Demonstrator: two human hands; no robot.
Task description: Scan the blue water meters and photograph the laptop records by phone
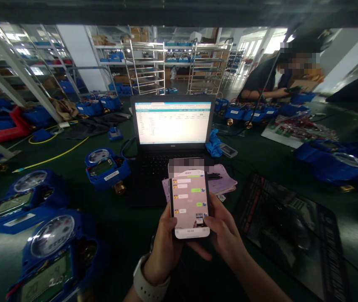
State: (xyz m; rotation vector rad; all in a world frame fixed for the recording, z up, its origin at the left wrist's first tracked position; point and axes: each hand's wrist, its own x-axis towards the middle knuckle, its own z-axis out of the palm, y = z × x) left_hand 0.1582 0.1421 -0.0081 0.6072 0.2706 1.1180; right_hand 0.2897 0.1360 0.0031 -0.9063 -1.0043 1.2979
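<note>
A smartphone with a chat screen lit up is held upright between my two hands. My left hand, with a white watch on its wrist, wraps the phone's lower left side, thumb on its edge. On the lower right, my right hand grips it too, its thumb at the screen's edge near a small picture. Behind the phone stands an open laptop showing a table-like page; the phone hides part of its keyboard. Pink papers with a dark pen lie beside the phone.
Blue water meters with displays crowd the left; more meters sit at the right. A black mouse rests on a mouse pad. Across the bench, a person handles a dark item. Metal racks stand behind.
</note>
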